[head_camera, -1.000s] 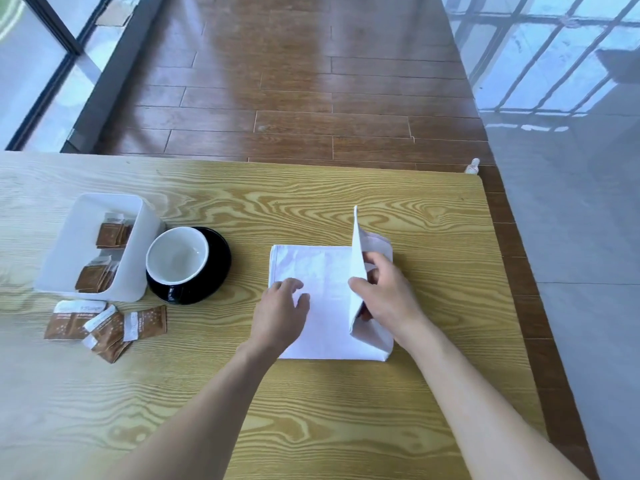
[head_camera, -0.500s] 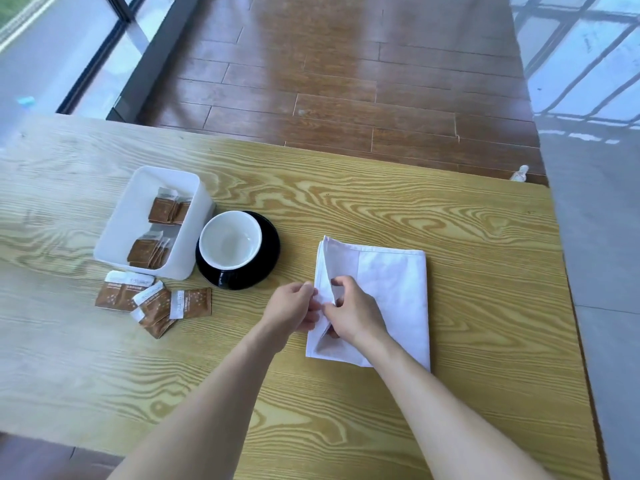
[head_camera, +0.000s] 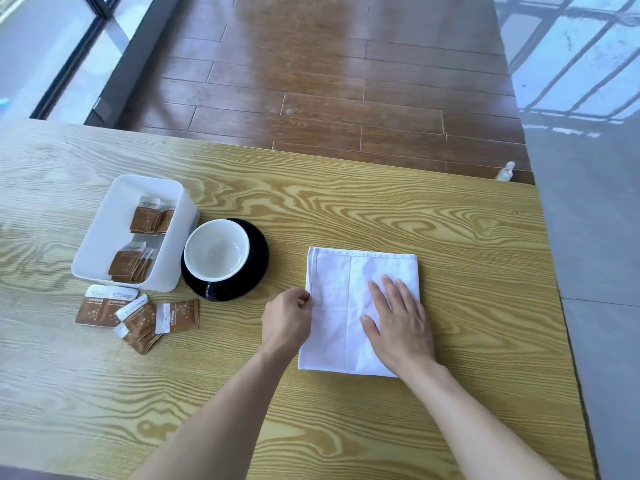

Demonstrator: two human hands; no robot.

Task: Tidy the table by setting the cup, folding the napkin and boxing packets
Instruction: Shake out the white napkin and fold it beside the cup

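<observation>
At the table's left, brown foil packets (head_camera: 139, 220) are held in two small stacks by the white rectangular plastic box (head_camera: 104, 237), while more loose brown packets (head_camera: 138, 315) lie just before it (beside the white ceramic cup (head_camera: 216, 250), which is set on a black saucer (head_camera: 258, 258)). The white cloth napkin (head_camera: 332, 306), folded flat, is pinched at its left edge by the left hand (head_camera: 286, 323) and pressed by the open, flat right hand (head_camera: 398, 322). The crease is probably best set by keeping the edges aligned while the palm is swept outward.

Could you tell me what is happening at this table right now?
A person is folding a white cloth napkin on the wooden table: the right hand presses it flat and the left hand pinches its left edge. The white cup sits on a black saucer. Several brown packets lie beside the white box.
</observation>
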